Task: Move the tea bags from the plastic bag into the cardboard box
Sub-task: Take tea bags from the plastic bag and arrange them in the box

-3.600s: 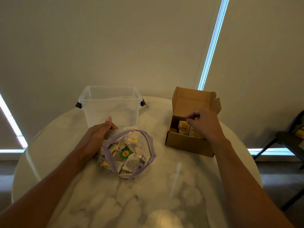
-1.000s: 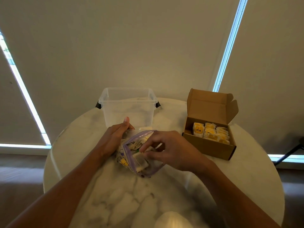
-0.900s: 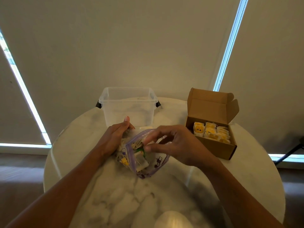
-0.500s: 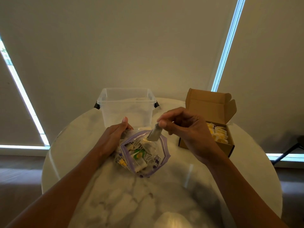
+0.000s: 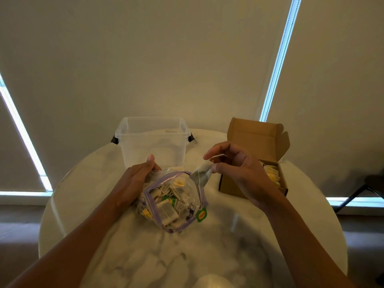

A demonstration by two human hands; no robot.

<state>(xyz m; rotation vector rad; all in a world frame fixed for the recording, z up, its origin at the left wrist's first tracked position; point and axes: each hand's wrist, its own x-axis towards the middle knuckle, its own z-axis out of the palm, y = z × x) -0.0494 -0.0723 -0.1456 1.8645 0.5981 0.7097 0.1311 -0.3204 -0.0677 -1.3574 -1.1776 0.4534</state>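
Note:
A clear plastic bag (image 5: 176, 202) with a purple zip rim lies open on the table, holding several tea bags. My left hand (image 5: 135, 179) grips its left side. Above and right of the bag's mouth my right hand (image 5: 232, 169) pinches one grey tea bag (image 5: 202, 173); its string runs down to a yellow-green tag (image 5: 202, 214) hanging by the bag's right rim. The open cardboard box (image 5: 230, 183) stands to the right, lid up, with a row of yellow tea bags (image 5: 271, 173) inside, partly hidden by my right hand.
An empty clear plastic bin (image 5: 152, 140) with dark handles stands behind the bag. The round marble table (image 5: 187, 256) ends close behind the bin and box. A dark chair (image 5: 367, 188) shows at the far right.
My right hand reached into the plastic bag, pinched a tea bag and lifted it up and to the right, out of the bag. My left hand stayed on the bag.

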